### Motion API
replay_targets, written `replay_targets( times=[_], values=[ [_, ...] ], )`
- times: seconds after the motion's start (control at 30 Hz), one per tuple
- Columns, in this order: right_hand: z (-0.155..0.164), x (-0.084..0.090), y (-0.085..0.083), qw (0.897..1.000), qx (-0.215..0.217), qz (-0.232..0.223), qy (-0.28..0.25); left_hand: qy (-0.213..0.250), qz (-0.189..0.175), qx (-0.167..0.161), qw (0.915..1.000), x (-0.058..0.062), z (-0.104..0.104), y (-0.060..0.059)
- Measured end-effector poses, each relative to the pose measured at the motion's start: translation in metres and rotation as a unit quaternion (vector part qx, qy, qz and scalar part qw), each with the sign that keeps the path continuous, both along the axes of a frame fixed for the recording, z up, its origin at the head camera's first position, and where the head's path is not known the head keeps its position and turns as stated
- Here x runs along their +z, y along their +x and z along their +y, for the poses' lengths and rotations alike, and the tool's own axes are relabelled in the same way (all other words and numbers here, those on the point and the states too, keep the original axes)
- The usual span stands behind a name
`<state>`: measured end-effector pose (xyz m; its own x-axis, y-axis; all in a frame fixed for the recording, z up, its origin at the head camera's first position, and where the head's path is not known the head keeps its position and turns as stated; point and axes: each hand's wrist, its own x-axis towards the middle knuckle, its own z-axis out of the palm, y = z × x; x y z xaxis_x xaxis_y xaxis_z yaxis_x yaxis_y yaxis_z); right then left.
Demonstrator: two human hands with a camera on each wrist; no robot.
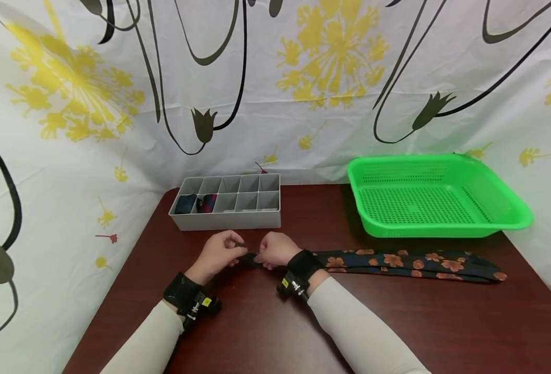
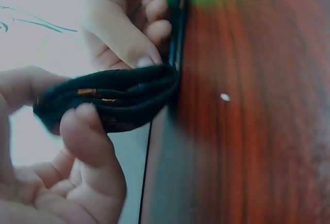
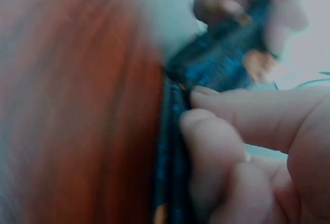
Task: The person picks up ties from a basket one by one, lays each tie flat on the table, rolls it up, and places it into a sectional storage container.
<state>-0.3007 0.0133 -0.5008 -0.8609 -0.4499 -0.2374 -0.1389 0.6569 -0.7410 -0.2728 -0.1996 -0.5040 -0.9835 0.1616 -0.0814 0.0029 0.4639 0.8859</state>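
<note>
Hands (image 1: 247, 253) pinch necktie (image 1: 411, 264) end.

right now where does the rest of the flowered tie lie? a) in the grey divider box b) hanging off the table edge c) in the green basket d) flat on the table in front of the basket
d: the tie stretches flat along the table in front of the green basket, while the left hand and right hand pinch its rolled end between them.
</note>
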Motion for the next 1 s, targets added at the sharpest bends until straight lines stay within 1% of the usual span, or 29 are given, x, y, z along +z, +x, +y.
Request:
replay_targets(
  times=[0.1, 0.13, 0.17, 0.2, 0.3, 0.37, 0.4, 0.47, 0.57, 0.6, 0.67, 0.73, 0.77, 0.83, 0.9, 0.93, 1.0],
  values=[
    [-0.005, -0.005, 0.000, 1.000, -0.017, 0.019, -0.006, 0.075, -0.011, -0.021, 0.9969, 0.000, -0.002, 0.000],
    [-0.007, -0.007, -0.001, 0.999, -0.023, 0.030, -0.001, 0.087, -0.011, -0.031, 0.9956, 0.000, -0.003, -0.001],
    [-0.007, -0.012, -0.002, 0.998, -0.027, 0.055, 0.004, 0.092, -0.009, -0.039, 0.9949, -0.001, -0.003, -0.001],
    [-0.008, -0.013, -0.002, 0.997, -0.034, 0.070, 0.011, 0.088, -0.004, -0.048, 0.9949, -0.001, -0.003, -0.001],
    [-0.009, -0.015, -0.001, 0.990, -0.050, 0.119, 0.050, 0.039, 0.032, -0.070, 0.9962, -0.001, -0.004, -0.001],
    [-0.011, -0.015, -0.001, 0.985, -0.058, 0.145, 0.073, 0.012, 0.055, -0.080, 0.9952, 0.000, -0.005, 0.000],
    [-0.012, -0.012, 0.001, 0.985, -0.060, 0.142, 0.082, 0.005, 0.065, -0.086, 0.9942, 0.001, -0.005, 0.000],
    [-0.012, -0.012, 0.001, 0.982, -0.055, 0.152, 0.093, -0.002, 0.075, -0.093, 0.9929, 0.002, -0.004, 0.000],
    [-0.009, -0.012, -0.002, 0.984, -0.031, 0.152, 0.092, -0.021, 0.085, -0.104, 0.9907, 0.002, -0.004, -0.001],
    [-0.008, -0.012, -0.003, 0.985, -0.019, 0.147, 0.084, -0.028, 0.088, -0.109, 0.9898, 0.001, -0.004, -0.001],
    [-0.002, -0.010, -0.008, 0.991, 0.006, 0.118, 0.062, -0.045, 0.090, -0.116, 0.9881, -0.001, -0.003, -0.001],
    [0.005, -0.007, -0.012, 0.998, 0.031, 0.061, 0.017, -0.066, 0.099, -0.123, 0.9852, -0.004, -0.002, -0.002],
    [0.009, -0.005, -0.014, 0.999, 0.041, 0.028, -0.007, -0.075, 0.104, -0.127, 0.9837, -0.005, -0.002, -0.002],
    [0.016, 0.000, -0.016, 0.996, 0.056, -0.040, -0.053, -0.090, 0.108, -0.131, 0.9813, -0.006, -0.001, 0.000],
    [0.021, 0.004, -0.017, 0.989, 0.068, -0.090, -0.093, -0.104, 0.114, -0.136, 0.9787, -0.007, -0.001, 0.000],
    [0.023, 0.005, -0.017, 0.986, 0.072, -0.105, -0.105, -0.108, 0.113, -0.136, 0.9782, -0.007, -0.001, 0.000],
    [0.025, 0.007, -0.017, 0.984, 0.078, -0.114, -0.112, -0.114, 0.112, -0.138, 0.9774, -0.007, 0.000, 0.001]
  ],
)
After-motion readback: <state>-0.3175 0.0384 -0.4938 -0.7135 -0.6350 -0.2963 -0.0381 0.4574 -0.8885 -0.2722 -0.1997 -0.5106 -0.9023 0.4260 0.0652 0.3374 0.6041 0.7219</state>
